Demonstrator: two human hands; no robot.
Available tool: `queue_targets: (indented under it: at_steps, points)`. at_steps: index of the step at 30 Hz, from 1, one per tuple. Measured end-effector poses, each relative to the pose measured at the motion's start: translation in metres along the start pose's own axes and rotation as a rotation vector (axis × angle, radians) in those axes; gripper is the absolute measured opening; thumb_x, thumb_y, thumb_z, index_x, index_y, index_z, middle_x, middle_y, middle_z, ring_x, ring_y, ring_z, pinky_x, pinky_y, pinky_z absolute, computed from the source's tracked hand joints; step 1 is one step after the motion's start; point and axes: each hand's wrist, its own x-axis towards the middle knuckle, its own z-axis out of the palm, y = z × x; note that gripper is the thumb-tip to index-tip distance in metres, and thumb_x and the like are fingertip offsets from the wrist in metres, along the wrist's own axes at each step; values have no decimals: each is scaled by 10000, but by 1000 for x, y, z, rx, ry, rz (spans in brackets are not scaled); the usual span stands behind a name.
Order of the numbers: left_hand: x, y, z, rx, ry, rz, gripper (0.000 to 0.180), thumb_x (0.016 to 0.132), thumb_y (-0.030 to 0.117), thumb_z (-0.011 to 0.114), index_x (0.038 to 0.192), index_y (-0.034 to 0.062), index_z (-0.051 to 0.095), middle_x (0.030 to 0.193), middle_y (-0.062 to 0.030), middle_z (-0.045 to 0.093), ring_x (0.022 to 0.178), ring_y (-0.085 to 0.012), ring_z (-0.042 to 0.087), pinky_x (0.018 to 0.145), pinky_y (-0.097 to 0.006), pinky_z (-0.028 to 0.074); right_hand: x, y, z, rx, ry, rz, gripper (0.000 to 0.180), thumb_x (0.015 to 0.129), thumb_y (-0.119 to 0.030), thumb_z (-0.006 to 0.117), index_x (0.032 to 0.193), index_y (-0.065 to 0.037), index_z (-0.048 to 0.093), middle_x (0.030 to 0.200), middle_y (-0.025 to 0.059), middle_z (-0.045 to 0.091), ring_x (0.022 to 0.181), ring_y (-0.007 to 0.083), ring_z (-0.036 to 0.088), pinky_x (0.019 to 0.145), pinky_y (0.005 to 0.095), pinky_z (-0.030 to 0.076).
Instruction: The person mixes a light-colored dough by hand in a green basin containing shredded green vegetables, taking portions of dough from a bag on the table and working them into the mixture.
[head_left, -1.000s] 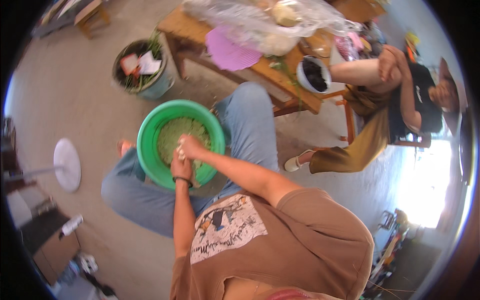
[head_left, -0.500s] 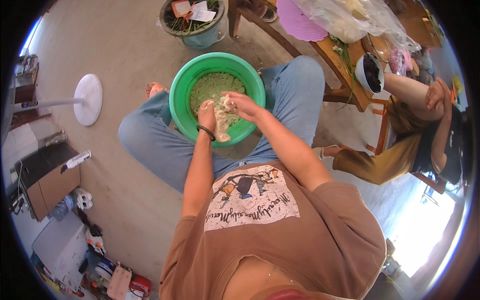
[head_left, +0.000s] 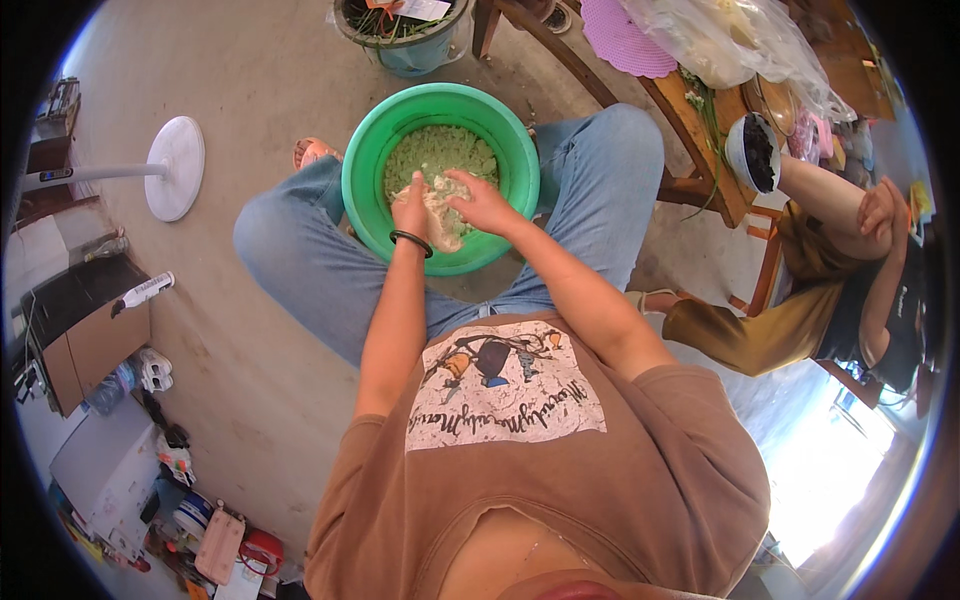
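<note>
A green plastic basin [head_left: 372, 190] sits on the floor between my knees, holding a pale greenish-yellow dough-like mass [head_left: 440, 160]. Both my hands are inside it. My left hand [head_left: 411, 207], with a dark band on the wrist, presses into a lump of the dough. My right hand [head_left: 480, 200] grips the same lump from the right side. My legs in blue jeans flank the basin.
A wooden table [head_left: 700, 110] with a purple mat, a clear plastic bag and a dark-filled bowl [head_left: 752, 150] stands at the upper right. Another person sits on a chair at the right. A bucket [head_left: 405, 30] stands beyond the basin; a white fan base [head_left: 175, 168] at the left.
The view has shifted so the basin sits lower and nearer the centre. My hands stay in the dough, working the lump closer to the basin's near side.
</note>
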Motion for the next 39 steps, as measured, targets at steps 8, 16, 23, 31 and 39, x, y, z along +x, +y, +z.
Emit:
queue_targets:
  at_steps: [8,16,23,31,39]
  points:
    - [-3,5,5,-345,-95,-72,495,846,505,511,958,30,596,833,-58,578,742,-164,565,680,-294,474,-7,1,9,-69,-65,-8,580,753,-307,631,1198,28,468,1139,212,533,1032,279,539,854,355,430]
    - [8,-8,6,776,-133,577,295,864,287,549,888,4,629,743,-123,612,621,-153,554,574,-316,448,-14,-16,-6,-377,-34,-43,487,729,-408,616,1014,-24,521,967,181,569,901,333,566,753,394,453]
    - [1,7,11,481,172,252,590,848,532,489,622,-6,577,559,-67,540,517,-151,498,505,-337,418,-20,-32,15,-333,118,2,401,765,-418,561,946,-63,514,849,167,613,763,376,591,635,450,459]
    - [9,1,-1,-80,27,21,504,828,557,505,765,58,539,679,-12,544,600,-142,562,527,-283,462,-19,-43,11,-245,132,-26,290,798,-320,516,917,-62,573,830,168,631,778,359,601,661,463,457]
    - [9,-21,5,214,-170,252,385,872,374,541,936,-1,603,832,-57,615,721,-132,589,633,-262,473,1,-11,4,-115,163,68,268,783,-294,559,855,-35,550,787,212,595,715,379,571,615,426,441]
